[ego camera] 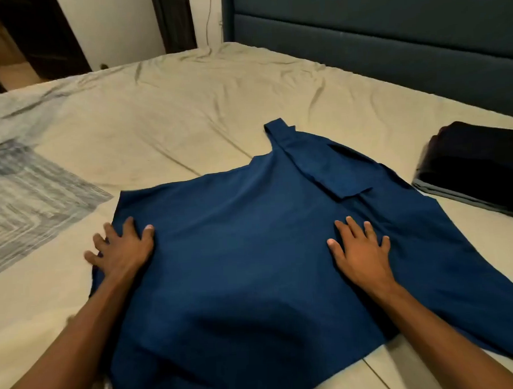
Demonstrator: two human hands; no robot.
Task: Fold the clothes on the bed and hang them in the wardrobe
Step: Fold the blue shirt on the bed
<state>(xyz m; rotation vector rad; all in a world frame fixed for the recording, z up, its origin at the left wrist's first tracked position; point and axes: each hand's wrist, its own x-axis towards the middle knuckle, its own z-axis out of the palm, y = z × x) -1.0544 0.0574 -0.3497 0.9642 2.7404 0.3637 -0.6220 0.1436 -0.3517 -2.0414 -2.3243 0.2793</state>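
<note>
A dark blue shirt (246, 253) lies spread flat on the bed, with a sleeve folded across its far right part and its near end hanging over the bed's edge. My left hand (122, 247) presses flat on the shirt's left edge, fingers spread and partly on the sheet. My right hand (360, 248) rests flat on the shirt's right half, fingers straight and spread. Neither hand grips the cloth.
The bed (187, 109) has a wrinkled beige sheet with a grey patterned patch (23, 192) at the left. A folded stack of dark clothes (477, 167) sits at the right edge. A dark blue padded headboard (390, 47) stands behind. A dark doorway (31, 36) is at the far left.
</note>
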